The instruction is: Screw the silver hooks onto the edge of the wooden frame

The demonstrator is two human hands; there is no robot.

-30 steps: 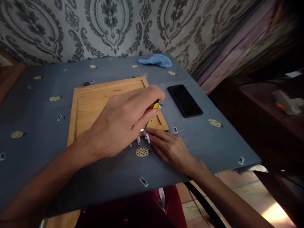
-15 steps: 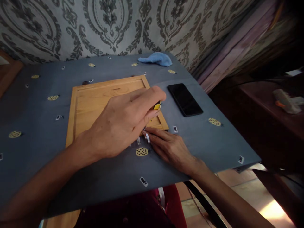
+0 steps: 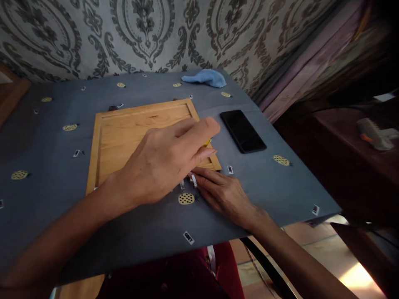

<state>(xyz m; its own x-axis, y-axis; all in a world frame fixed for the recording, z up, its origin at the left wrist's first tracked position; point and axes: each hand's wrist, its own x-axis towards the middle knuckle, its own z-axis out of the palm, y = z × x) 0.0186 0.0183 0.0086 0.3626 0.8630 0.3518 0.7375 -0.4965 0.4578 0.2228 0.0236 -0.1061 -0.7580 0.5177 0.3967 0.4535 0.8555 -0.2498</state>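
My left hand is closed around a screwdriver above the near right corner of a framed wooden panel. Only a bit of the tool's yellow handle shows between forefinger and thumb; its tip is hidden behind the hand. The panel lies flat on the table. My right hand rests low against the panel's near edge, fingers together and fingertips pinching at a small shiny metal fitting. The left hand partly covers those fingertips, and another metal piece sticks out beside them.
A black phone lies right of the panel, and a blue cloth is at the table's back edge. A pineapple-patterned cover spans the table. A patterned curtain hangs behind. Dark furniture stands at the right.
My left hand has turned slightly around the screwdriver, its knuckles a little lower and its thumb further out, so less of the handle shows. The right hand and the panel stay put.
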